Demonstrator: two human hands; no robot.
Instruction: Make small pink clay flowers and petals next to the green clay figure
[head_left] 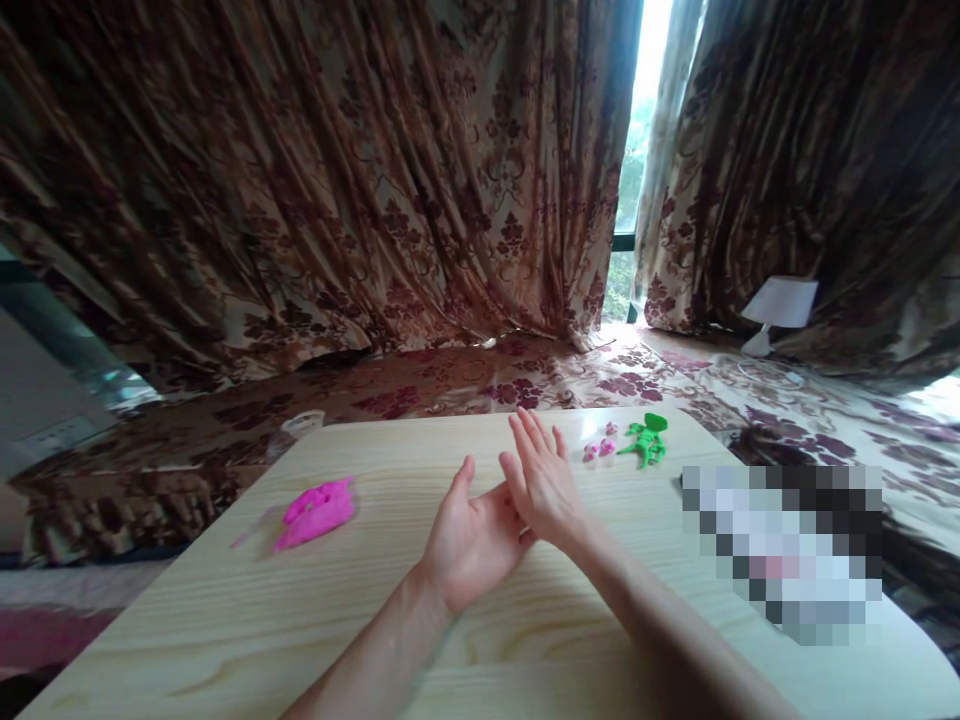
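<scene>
Over the middle of the wooden table (pixel 360 620), my left hand (pixel 476 540) lies palm up with its thumb stretched out. Across its fingers sits my right hand (pixel 540 480), flat, with the fingers straight and slightly spread. The right hand hides most of the left fingers, and whether anything small lies between the palms is hidden. Beyond the right hand are several small pink-and-white balls (pixel 600 448). Beside them lies a bright green figure (pixel 646 440) with thin limbs and a rounded flat piece on top. A soft pink mass in clear wrap (pixel 319 510) rests to the left.
A blurred-out object (pixel 780 550) lies along the table's right side. A clear plastic item (pixel 296 430) is at the far left corner. Behind are a flower-patterned covered ledge (pixel 450 380), a white lamp (pixel 780 302) and patterned curtains (pixel 337 180).
</scene>
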